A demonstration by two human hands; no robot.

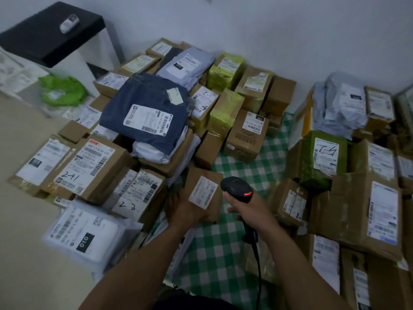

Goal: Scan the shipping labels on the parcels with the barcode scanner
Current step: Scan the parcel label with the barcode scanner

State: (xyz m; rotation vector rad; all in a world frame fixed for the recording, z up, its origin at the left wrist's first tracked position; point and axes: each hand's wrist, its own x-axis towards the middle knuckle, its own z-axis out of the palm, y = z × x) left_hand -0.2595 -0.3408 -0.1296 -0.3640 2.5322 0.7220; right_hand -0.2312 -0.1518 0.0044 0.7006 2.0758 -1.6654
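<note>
My left hand holds a small brown cardboard parcel from below and the left, over the green checked cloth. A white shipping label with barcodes faces up on the parcel. My right hand grips the handle of a black barcode scanner, just right of the parcel. A red light glows on the scanner's head, and its cable hangs down toward me. The scanner's head sits close beside the label's right edge.
Labelled parcels crowd the floor: brown boxes at left, a blue soft parcel on top, yellow-green packs behind, more boxes at right. A white poly bag lies near left. A white stand with a black top stands far left.
</note>
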